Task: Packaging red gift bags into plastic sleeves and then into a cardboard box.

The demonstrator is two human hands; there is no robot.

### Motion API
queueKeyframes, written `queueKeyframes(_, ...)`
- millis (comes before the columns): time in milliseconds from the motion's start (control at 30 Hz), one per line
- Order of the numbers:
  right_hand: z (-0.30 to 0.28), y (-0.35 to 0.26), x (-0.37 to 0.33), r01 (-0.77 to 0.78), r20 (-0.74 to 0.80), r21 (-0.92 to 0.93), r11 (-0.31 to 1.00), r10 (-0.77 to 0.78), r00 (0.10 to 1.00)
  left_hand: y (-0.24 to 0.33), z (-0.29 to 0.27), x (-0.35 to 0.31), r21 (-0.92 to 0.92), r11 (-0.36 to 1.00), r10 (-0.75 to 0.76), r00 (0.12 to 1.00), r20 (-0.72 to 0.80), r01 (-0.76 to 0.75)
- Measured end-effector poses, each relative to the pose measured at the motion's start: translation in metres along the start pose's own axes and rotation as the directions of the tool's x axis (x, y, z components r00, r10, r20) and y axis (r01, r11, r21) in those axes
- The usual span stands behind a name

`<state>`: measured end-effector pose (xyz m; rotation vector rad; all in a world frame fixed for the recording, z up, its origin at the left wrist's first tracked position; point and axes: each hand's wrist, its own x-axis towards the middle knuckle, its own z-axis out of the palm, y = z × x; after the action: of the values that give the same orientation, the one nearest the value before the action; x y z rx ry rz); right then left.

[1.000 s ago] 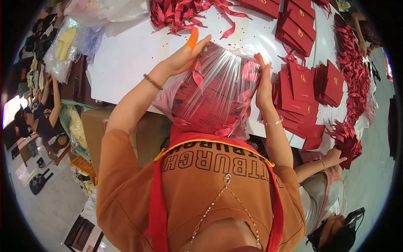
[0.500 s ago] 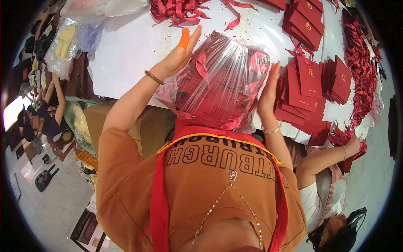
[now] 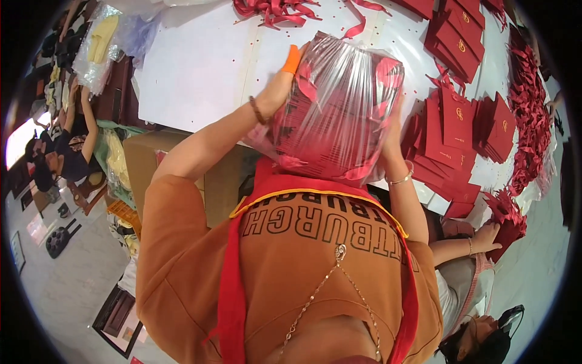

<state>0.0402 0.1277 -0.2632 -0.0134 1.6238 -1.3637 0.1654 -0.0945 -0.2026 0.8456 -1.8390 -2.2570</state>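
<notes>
A clear plastic bag [image 3: 339, 115] packed with dark red paper gift bags with red ribbons stands at the near edge of the white table, against my apron. My left hand [image 3: 280, 88], with an orange wrap on a finger, presses its left side. On the opposite side, my right hand [image 3: 393, 133] lies against the plastic, its fingers partly hidden by the bag. The bundle is held between my two palms. The plastic is drawn tight and shiny over the front, with loose film at the lower left.
Stacks of red gift bags [image 3: 445, 130] lie to the right, beside a long heap of red ribbons [image 3: 527, 115]. More ribbons [image 3: 276, 9] lie at the back. A co-worker's hand [image 3: 487, 238] handles a red bag at lower right. A cardboard box [image 3: 142, 164] stands left below the table [image 3: 194, 73].
My left hand has come in from beside the bundle and now presses its side; my right hand has closed in too. The bundle looks squeezed narrower. The co-worker's hand has shifted lower.
</notes>
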Motion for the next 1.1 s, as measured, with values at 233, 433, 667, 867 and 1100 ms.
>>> queueKeyframes(233,0.047,-0.057,-0.024,0.386,-0.091,0.035,0.922,-0.382,0.92,-0.015,-0.006,0.012,-0.117,0.993,0.038,0.997,0.062,-0.03)
queueKeyframes(433,0.046,-0.055,-0.017,0.362,-0.06,-0.045,0.931,-0.364,0.929,-0.003,0.006,0.014,-0.185,0.983,-0.033,0.995,-0.092,0.016)
queueKeyframes(667,0.042,-0.06,-0.008,0.368,-0.07,-0.096,0.925,-0.375,0.924,-0.013,0.009,0.01,-0.043,0.993,-0.116,0.956,-0.27,0.109)
queueKeyframes(867,0.01,-0.044,-0.019,0.272,-0.055,-0.118,0.955,-0.28,0.958,-0.008,-0.017,0.004,-0.113,0.992,0.043,0.993,-0.108,-0.055)
queueKeyframes(1100,0.042,-0.038,-0.044,0.076,0.069,0.123,0.989,-0.085,0.994,-0.011,0.003,-0.022,-0.072,0.997,-0.042,0.984,-0.172,0.03)
